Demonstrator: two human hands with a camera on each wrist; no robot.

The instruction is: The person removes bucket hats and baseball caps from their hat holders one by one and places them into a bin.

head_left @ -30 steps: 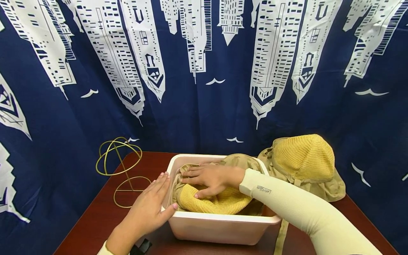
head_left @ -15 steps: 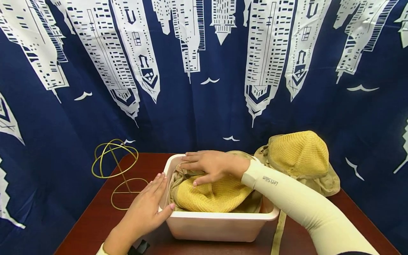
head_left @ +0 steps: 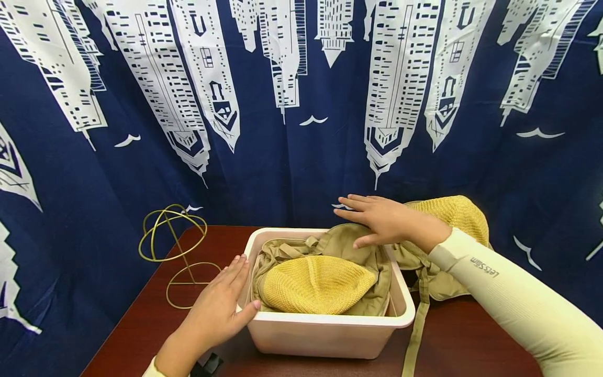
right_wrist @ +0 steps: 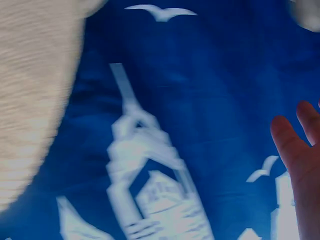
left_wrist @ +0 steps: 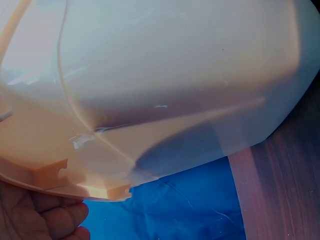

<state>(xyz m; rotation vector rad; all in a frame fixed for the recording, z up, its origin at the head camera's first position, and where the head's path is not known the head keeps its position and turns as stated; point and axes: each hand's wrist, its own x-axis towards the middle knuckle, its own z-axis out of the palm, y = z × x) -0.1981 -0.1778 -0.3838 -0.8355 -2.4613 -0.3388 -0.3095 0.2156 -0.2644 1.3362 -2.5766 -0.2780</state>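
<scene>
In the head view, a sun hat [head_left: 320,285] with a yellow woven crown and khaki cloth brim lies inside a pale plastic bin [head_left: 325,335]. My left hand [head_left: 219,303] rests along the bin's left rim, its fingers straight and the thumb at the front corner. The left wrist view catches its fingers [left_wrist: 62,220] beside the rim. Above the bin's back right corner, my right hand [head_left: 391,220] hovers with spread fingers and holds nothing. It partly covers a second, similar hat [head_left: 464,214] on the table to the right.
A gold wire stand [head_left: 183,256] with a dome-shaped top is on the table's left side. A khaki strap [head_left: 414,335] hangs down right of the bin. A small black object [head_left: 207,364] lies near my left wrist. Behind the table hangs a blue skyline-print cloth [head_left: 330,157].
My right hand has lifted off the hat in the bin and moved right and up, uncovering its crown and brim. My left hand has stayed at the rim.
</scene>
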